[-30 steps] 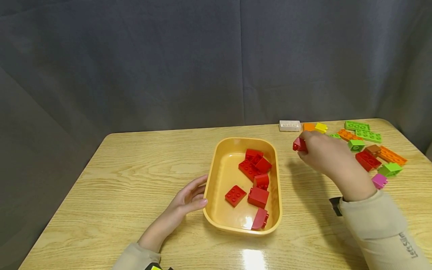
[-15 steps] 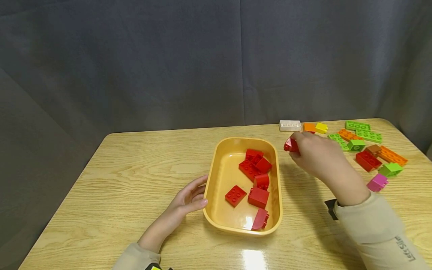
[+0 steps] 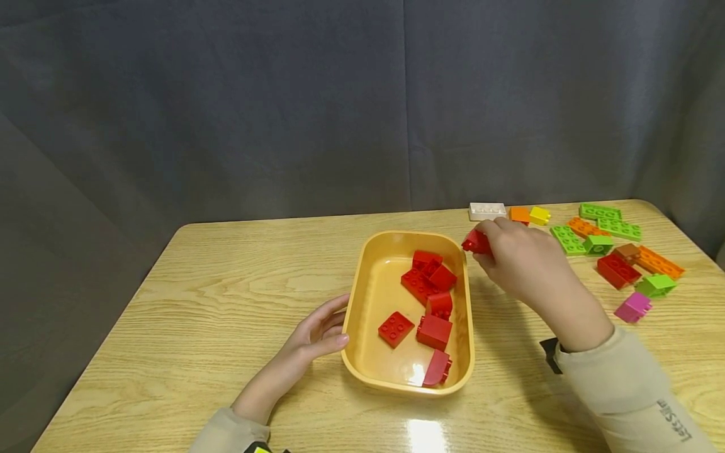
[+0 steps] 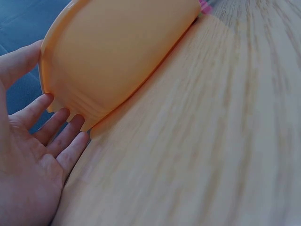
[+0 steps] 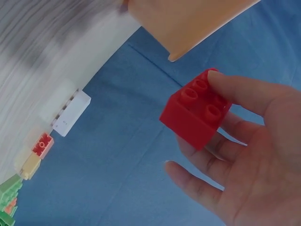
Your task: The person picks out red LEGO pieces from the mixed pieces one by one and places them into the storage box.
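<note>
My right hand [image 3: 532, 264] pinches a red toy brick [image 3: 477, 242] between thumb and fingers, by the right rim of a yellow-orange plastic bin [image 3: 362, 296]. The right wrist view shows the studs of this red brick [image 5: 197, 108] facing the camera, with the thumb on the studded side. Several red bricks [image 3: 434, 331] lie in the bin, mostly along its right half. At the bin's left side my left hand [image 3: 308, 333] rests with spread, relaxed fingers. In the left wrist view its fingertips [image 4: 46, 99] touch the bin's outer wall.
Loose bricks lie at the right of the wooden table [image 3: 238, 283]: green [image 3: 618, 228], orange [image 3: 659, 262], pink [image 3: 633, 307], yellow [image 3: 539, 216], a red one [image 3: 618, 270] and a white one [image 3: 487, 211]. A dark curtain [image 3: 283, 113] hangs behind the table.
My right hand has moved left with the red brick, from above the table to the bin's right rim. A pink brick near the wrist shifted slightly left. The left hand has stayed put.
</note>
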The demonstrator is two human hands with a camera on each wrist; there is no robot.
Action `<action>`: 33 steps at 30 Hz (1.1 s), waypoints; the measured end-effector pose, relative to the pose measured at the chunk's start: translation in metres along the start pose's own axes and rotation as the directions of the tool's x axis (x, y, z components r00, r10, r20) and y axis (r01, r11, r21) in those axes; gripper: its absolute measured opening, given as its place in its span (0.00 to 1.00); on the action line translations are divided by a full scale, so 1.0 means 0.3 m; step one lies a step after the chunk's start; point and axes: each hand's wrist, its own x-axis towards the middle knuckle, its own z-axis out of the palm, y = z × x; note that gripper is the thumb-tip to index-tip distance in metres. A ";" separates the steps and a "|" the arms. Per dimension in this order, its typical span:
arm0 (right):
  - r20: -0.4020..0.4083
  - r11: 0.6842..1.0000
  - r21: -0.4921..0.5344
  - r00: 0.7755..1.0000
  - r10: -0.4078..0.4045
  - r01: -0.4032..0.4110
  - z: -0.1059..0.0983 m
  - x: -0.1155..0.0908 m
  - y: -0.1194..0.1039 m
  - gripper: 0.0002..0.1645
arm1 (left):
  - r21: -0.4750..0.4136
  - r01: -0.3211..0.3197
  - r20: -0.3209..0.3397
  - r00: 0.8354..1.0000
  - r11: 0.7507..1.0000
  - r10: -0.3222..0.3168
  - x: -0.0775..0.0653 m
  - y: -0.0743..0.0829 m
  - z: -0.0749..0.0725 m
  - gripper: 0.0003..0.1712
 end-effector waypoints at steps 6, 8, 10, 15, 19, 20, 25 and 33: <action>-0.032 1.000 0.001 0.999 -0.021 0.021 -0.009 0.002 -0.022 0.20 | 0.009 0.001 0.007 1.000 1.000 -0.001 -0.002 -0.001 -0.003 0.38; -0.040 1.000 0.005 0.999 -0.026 0.027 -0.012 0.002 -0.030 0.21 | 0.007 0.001 0.007 1.000 1.000 -0.001 -0.002 -0.001 -0.003 0.38; -0.053 0.999 0.008 0.998 -0.036 0.036 -0.014 0.002 -0.036 0.21 | 0.003 0.000 0.007 1.000 1.000 0.000 -0.002 -0.001 -0.003 0.39; -0.087 0.998 0.014 0.994 -0.063 0.064 -0.015 0.003 -0.048 0.21 | -0.005 -0.005 0.011 1.000 1.000 0.005 -0.002 -0.002 -0.002 0.38; -0.107 0.995 0.028 0.990 -0.096 0.099 -0.009 0.007 -0.056 0.21 | -0.002 -0.006 0.010 1.000 1.000 0.006 -0.001 -0.002 -0.002 0.38; -0.116 0.993 0.032 0.987 -0.109 0.113 -0.007 0.007 -0.057 0.21 | 0.000 -0.006 0.009 1.000 1.000 0.006 -0.001 -0.002 -0.002 0.38; -0.150 0.985 0.030 0.975 -0.166 0.172 0.002 0.009 -0.070 0.21 | 0.000 -0.003 0.006 1.000 1.000 0.003 -0.001 -0.002 -0.002 0.38; -0.147 0.979 0.053 0.971 -0.188 0.198 0.010 0.012 -0.100 0.22 | -0.001 -0.005 0.002 1.000 1.000 0.005 0.000 0.002 0.000 0.38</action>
